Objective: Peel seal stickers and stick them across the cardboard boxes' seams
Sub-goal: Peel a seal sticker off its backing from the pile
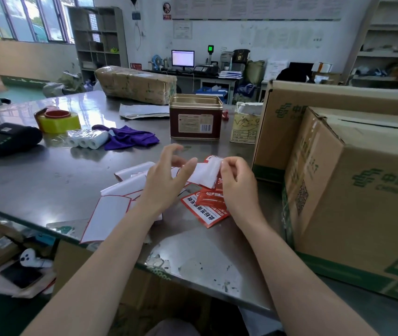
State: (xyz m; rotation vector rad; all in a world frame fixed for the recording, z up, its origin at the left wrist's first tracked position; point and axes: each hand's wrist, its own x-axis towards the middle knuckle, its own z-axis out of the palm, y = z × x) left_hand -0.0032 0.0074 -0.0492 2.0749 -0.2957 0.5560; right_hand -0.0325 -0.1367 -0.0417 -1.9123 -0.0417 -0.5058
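**Both hands on one seal sticker above the bench**

My right hand (238, 183) has its fingers curled, and it pinches the right end of a seal sticker (207, 174) between thumb and fingertips. The sticker shows its white backing side to me, with a red edge at the top corner. My left hand (166, 177) is at the other end of it; the thumb touches the white paper, and the other fingers are spread loosely above and hold nothing that I can see. If the thumb really pinches the paper against a finger, I cannot tell, because the hand hides that part.

Just under my right hand, on the steel bench (47, 170), lies a small pile of red stickers (208, 206) with white text. Under and left of my left hand lie several white backing sheets (110, 212) with thin red outlines, some curled.

To the right of my right hand stand two cardboard boxes, touching each other: the near box (362, 202) with green print, and the far box (290, 127) behind it. The near box has a dark open seam along its top.

Beyond my hands stands a brown tin (196, 117). Farther to the left are a purple cloth (130, 137), a yellow tape roll (58, 121) and a black printer (6, 138).
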